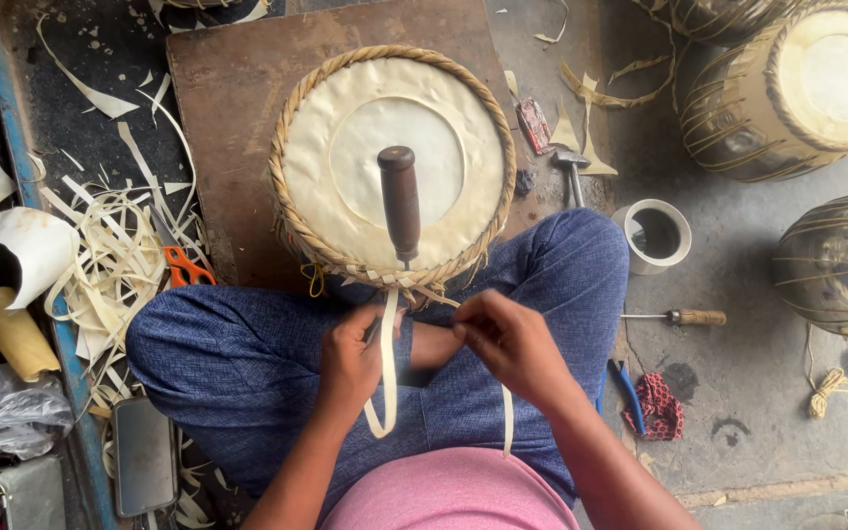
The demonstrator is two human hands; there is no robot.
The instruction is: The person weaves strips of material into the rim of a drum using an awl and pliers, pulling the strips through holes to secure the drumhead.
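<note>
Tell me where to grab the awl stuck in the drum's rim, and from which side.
Take the awl by its dark wooden handle, probably from above, fingers wrapping its sides. The handle lies free over the drum head; the metal tip is buried in the braided rim next to the left hand and right hand working the strap.

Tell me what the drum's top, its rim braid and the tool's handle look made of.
Drum top: likely hide, matte cream, faintly wrinkled. Rim braid: twisted tan strips, probably rawhide. Tool handle: seemingly wood, dark brown, smooth with slight sheen.
</note>
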